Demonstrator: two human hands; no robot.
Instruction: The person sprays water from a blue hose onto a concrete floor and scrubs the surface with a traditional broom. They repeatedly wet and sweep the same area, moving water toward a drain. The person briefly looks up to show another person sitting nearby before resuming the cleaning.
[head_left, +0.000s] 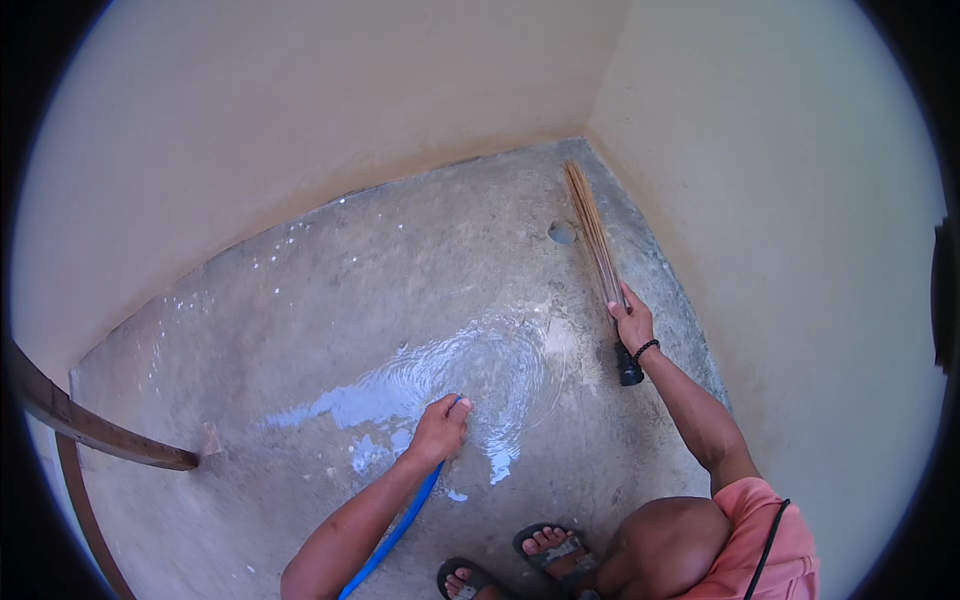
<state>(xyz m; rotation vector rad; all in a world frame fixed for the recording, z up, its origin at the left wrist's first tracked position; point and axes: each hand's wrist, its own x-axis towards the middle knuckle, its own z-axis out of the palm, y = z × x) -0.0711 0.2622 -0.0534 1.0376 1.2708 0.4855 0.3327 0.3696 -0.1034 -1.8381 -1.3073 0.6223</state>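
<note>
My left hand (440, 428) is closed round the end of a blue hose (408, 520), which trails back along my forearm to the lower edge. Beneath and ahead of that hand, a rippling puddle of water (490, 365) spreads over the concrete floor. On the right, my right hand (632, 322) grips a stick broom (597, 235) just above its black handle end (629, 366). The broom's thin brown bristles point away from me toward the far corner. Beside them is a round drain hole (562, 232) in the floor.
Plain beige walls (330, 110) meet at the far corner and border the concrete floor (330, 300). White specks dot the floor on the left. Dark brown wooden legs (110, 432) stand at the left edge. My sandalled feet (550, 545) are at the bottom.
</note>
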